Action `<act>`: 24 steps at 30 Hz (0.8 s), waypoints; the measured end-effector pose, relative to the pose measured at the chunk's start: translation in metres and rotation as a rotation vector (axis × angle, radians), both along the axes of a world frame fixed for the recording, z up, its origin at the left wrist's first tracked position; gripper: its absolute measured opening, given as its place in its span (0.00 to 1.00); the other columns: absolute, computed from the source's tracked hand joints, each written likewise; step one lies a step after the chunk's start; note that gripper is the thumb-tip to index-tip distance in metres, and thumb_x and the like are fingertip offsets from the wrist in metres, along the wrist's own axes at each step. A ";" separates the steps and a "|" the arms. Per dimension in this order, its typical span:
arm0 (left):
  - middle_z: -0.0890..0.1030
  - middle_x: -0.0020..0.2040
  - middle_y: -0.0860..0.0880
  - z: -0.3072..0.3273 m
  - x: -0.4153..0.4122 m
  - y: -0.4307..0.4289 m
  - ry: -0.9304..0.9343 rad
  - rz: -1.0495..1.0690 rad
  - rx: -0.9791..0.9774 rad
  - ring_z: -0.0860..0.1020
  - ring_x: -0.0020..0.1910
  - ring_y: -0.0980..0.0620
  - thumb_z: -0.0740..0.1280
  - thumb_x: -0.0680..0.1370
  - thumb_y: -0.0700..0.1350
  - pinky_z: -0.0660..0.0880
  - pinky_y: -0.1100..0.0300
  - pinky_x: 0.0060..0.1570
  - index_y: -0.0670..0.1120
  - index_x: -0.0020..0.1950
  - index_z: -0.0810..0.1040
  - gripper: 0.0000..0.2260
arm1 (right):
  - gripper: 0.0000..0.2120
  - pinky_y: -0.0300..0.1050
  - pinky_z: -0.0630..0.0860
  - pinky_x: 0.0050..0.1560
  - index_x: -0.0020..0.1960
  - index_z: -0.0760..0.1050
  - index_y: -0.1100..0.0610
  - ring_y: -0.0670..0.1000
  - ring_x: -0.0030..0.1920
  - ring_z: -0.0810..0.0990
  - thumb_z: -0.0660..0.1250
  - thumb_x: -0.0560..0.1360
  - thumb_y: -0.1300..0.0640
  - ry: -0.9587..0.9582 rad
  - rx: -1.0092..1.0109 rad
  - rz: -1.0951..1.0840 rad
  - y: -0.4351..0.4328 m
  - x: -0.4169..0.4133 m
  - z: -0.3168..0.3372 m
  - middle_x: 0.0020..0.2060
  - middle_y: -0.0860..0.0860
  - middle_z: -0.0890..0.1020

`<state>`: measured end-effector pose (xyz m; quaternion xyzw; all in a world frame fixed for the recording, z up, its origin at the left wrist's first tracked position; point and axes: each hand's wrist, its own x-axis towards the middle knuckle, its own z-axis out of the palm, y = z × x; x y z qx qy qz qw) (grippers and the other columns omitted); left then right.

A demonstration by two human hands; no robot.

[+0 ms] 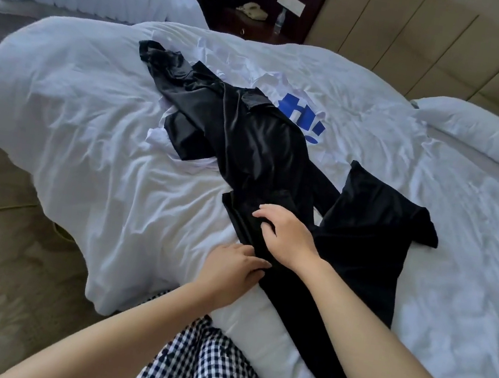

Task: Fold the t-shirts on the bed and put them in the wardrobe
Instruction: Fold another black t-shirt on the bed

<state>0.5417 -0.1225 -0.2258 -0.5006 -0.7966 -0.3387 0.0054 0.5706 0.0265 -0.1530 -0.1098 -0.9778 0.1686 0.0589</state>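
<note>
Head view is showing the left hand (234, 269) pinching the near black t-shirt (361, 257) at six o'clock on the bed (92, 107), the right hand (286, 236) curling onto it, grip unclear, so tugging is risking dragging the overlapping second black t-shirt (250, 134), toward twelve o'clock, into a tangle.

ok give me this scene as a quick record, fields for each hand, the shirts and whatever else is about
left hand: fingertips at the black t-shirt edge; grip unclear
right hand: rests on the black t-shirt, fingers fairly straight
white t-shirt: blue print, crumpled, partly under black fabric
bed: white, rumpled
nightstand: phone, water bottle
</note>
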 end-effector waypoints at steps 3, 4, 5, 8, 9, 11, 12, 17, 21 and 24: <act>0.75 0.44 0.54 0.003 0.010 -0.002 0.092 0.028 0.010 0.76 0.45 0.51 0.67 0.75 0.52 0.68 0.59 0.39 0.58 0.59 0.82 0.13 | 0.14 0.46 0.75 0.59 0.61 0.78 0.49 0.44 0.63 0.74 0.61 0.79 0.58 0.027 0.023 -0.113 0.010 0.055 0.003 0.61 0.41 0.77; 0.75 0.45 0.54 0.003 0.016 -0.002 0.115 0.012 0.020 0.75 0.46 0.51 0.68 0.73 0.52 0.67 0.61 0.42 0.58 0.57 0.82 0.13 | 0.13 0.45 0.75 0.57 0.60 0.78 0.48 0.44 0.61 0.74 0.61 0.78 0.58 0.019 0.023 -0.152 0.013 0.074 0.002 0.60 0.41 0.78; 0.74 0.47 0.55 0.004 0.021 -0.001 0.132 -0.022 0.021 0.75 0.48 0.52 0.69 0.72 0.52 0.67 0.62 0.46 0.58 0.56 0.82 0.13 | 0.12 0.44 0.75 0.56 0.59 0.78 0.48 0.43 0.60 0.75 0.62 0.78 0.57 0.004 0.023 -0.188 0.016 0.093 0.002 0.59 0.40 0.78; 0.74 0.53 0.55 0.010 0.037 0.005 0.152 -0.127 -0.023 0.72 0.57 0.52 0.70 0.71 0.49 0.67 0.58 0.59 0.58 0.56 0.81 0.15 | 0.12 0.40 0.74 0.52 0.57 0.79 0.47 0.42 0.58 0.75 0.62 0.78 0.57 -0.041 0.022 -0.279 0.022 0.144 -0.001 0.58 0.39 0.78; 0.75 0.54 0.56 0.012 0.043 0.008 0.161 -0.159 -0.049 0.72 0.59 0.52 0.69 0.70 0.48 0.67 0.56 0.61 0.58 0.57 0.81 0.16 | 0.11 0.39 0.73 0.51 0.57 0.79 0.47 0.42 0.58 0.75 0.62 0.78 0.56 -0.053 0.023 -0.304 0.023 0.159 -0.002 0.57 0.39 0.78; 0.75 0.56 0.56 0.016 0.052 0.012 0.207 -0.211 -0.105 0.72 0.61 0.52 0.70 0.70 0.48 0.66 0.55 0.63 0.58 0.58 0.80 0.17 | 0.11 0.39 0.73 0.51 0.56 0.79 0.46 0.41 0.58 0.75 0.61 0.78 0.56 -0.079 0.019 -0.352 0.025 0.185 -0.005 0.57 0.39 0.78; 0.76 0.57 0.56 0.016 0.056 0.014 0.227 -0.224 -0.133 0.72 0.61 0.52 0.70 0.70 0.49 0.66 0.55 0.64 0.57 0.59 0.80 0.17 | 0.11 0.40 0.74 0.52 0.56 0.79 0.46 0.42 0.58 0.75 0.61 0.78 0.55 -0.095 0.014 -0.370 0.026 0.195 -0.008 0.57 0.39 0.78; 0.73 0.64 0.54 0.017 0.068 0.019 0.291 -0.179 -0.273 0.69 0.66 0.51 0.67 0.76 0.50 0.62 0.57 0.68 0.55 0.70 0.72 0.21 | 0.16 0.43 0.72 0.58 0.61 0.76 0.44 0.43 0.66 0.69 0.65 0.75 0.45 -0.210 -0.050 -0.398 0.020 0.228 -0.015 0.63 0.38 0.74; 0.72 0.66 0.54 0.022 0.075 0.026 0.274 -0.103 -0.362 0.68 0.68 0.51 0.65 0.78 0.49 0.62 0.58 0.67 0.56 0.71 0.71 0.21 | 0.35 0.44 0.68 0.65 0.73 0.65 0.41 0.44 0.72 0.62 0.70 0.67 0.43 -0.367 -0.017 -0.362 0.011 0.243 -0.013 0.73 0.39 0.64; 0.73 0.65 0.54 0.023 0.078 0.032 0.213 -0.051 -0.392 0.69 0.65 0.51 0.63 0.79 0.47 0.67 0.57 0.61 0.57 0.68 0.74 0.17 | 0.36 0.45 0.70 0.64 0.75 0.63 0.43 0.48 0.72 0.64 0.68 0.69 0.51 -0.413 0.038 -0.365 0.010 0.242 -0.016 0.73 0.43 0.63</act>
